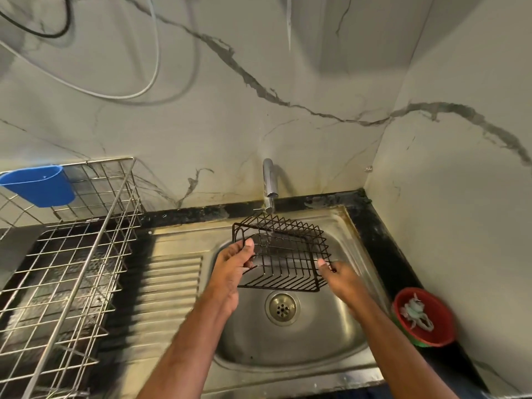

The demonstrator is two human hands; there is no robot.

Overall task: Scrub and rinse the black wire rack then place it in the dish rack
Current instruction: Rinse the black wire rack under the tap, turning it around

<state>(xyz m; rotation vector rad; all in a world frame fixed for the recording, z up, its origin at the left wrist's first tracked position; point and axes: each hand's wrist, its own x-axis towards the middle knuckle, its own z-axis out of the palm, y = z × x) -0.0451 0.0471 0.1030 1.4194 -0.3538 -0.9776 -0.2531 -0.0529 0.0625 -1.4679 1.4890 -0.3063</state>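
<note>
Pale marble-veined walls point(316, 82) meet in a corner — black countertop point(374, 226) beneath, cables point(155, 67) hanging.

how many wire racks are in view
2: the black rack held over the sink by the left hand and right hand, and the steel dish rack on the left, partly cut off.

Single head view, wide-angle, looks forward and steeply down into sink point(331, 349), close above; tiled wall beyond.

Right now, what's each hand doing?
Left hand: grips the black wire rack at its left end.
Right hand: pinches the rack's right edge.
</note>
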